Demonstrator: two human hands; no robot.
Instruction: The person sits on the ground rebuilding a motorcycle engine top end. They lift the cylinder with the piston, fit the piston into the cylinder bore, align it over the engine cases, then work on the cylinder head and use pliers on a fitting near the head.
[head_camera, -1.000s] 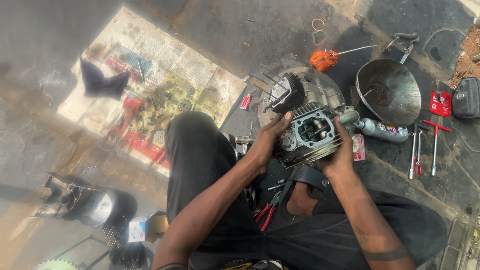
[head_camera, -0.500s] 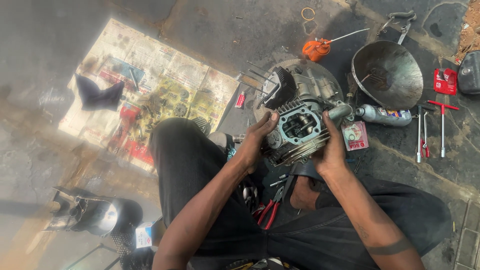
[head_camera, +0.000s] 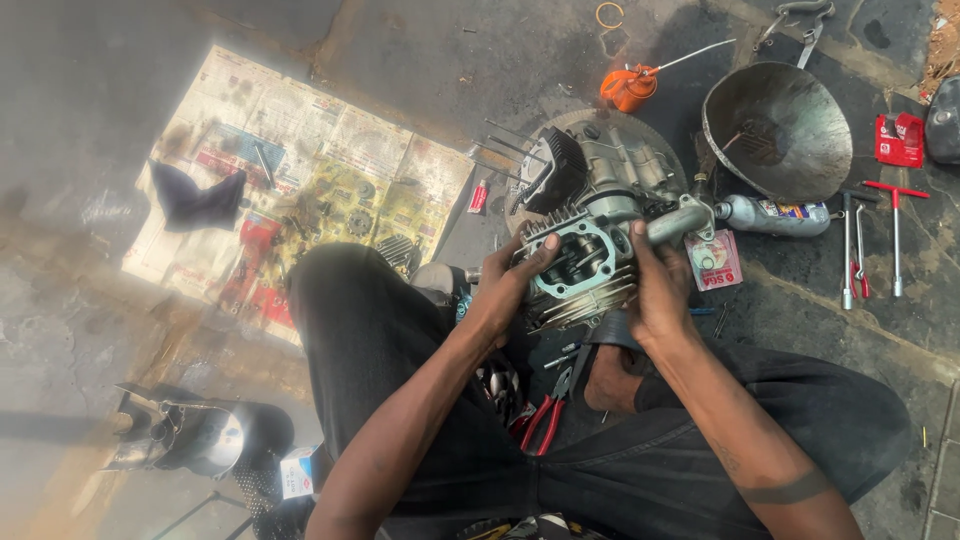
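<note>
I hold a grey finned engine cylinder head (head_camera: 583, 262) between both hands, above my lap. My left hand (head_camera: 508, 283) grips its left side, thumb on the gasket face. My right hand (head_camera: 660, 285) clasps its right side near the protruding pipe stub. Just behind it lies the engine block (head_camera: 610, 170) with a black finned cylinder and bare studs, resting on a round metal disc.
Newspaper sheets (head_camera: 300, 160) with small parts and a dark cloth lie to the left. An orange oil can (head_camera: 628, 86), a metal bowl (head_camera: 778, 130), a bottle (head_camera: 770, 214), T-wrenches (head_camera: 893, 230) and red-handled pliers (head_camera: 545, 418) surround me. A dark machine part (head_camera: 185, 435) sits lower left.
The cylinder head stays in both hands; my view has shifted slightly, and my hands have adjusted their grip around it.
</note>
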